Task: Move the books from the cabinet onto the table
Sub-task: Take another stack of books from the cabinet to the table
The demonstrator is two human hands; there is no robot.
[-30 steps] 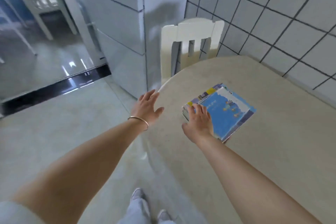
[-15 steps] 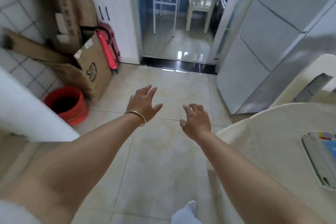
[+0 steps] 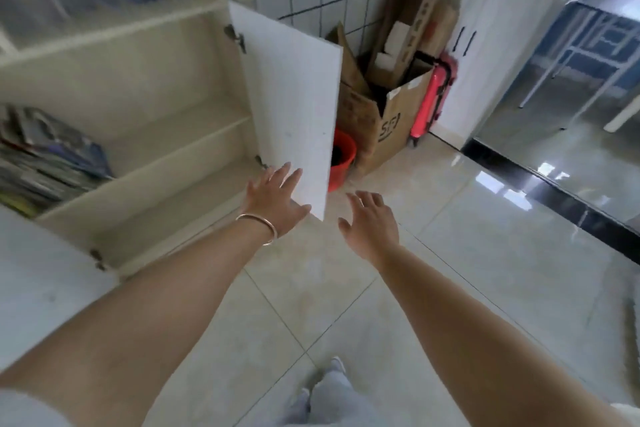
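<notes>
The left hand (image 3: 273, 199), fingers spread and holding nothing, is raised before the open cabinet door (image 3: 294, 97). The right hand (image 3: 372, 224) is likewise spread and empty. Blurred books (image 3: 45, 163) are stacked on the cabinet (image 3: 166, 87) shelf's left side.

The cabinet (image 3: 145, 135) stands at the left with its right door (image 3: 294, 104) swung open toward the person, and the books (image 3: 45, 163) lie stacked on a shelf at the cabinet's left end. Right of that door, against the tiled wall, a bucket (image 3: 341, 159) sits on the floor just beside a cardboard box (image 3: 381, 125), with a suitcase (image 3: 431, 100) upright right of the box. Both hands reach forward before the cabinet, the left hand (image 3: 273, 199) in front of the door's lower edge and the right hand (image 3: 372, 224) to its right, over the floor.
</notes>
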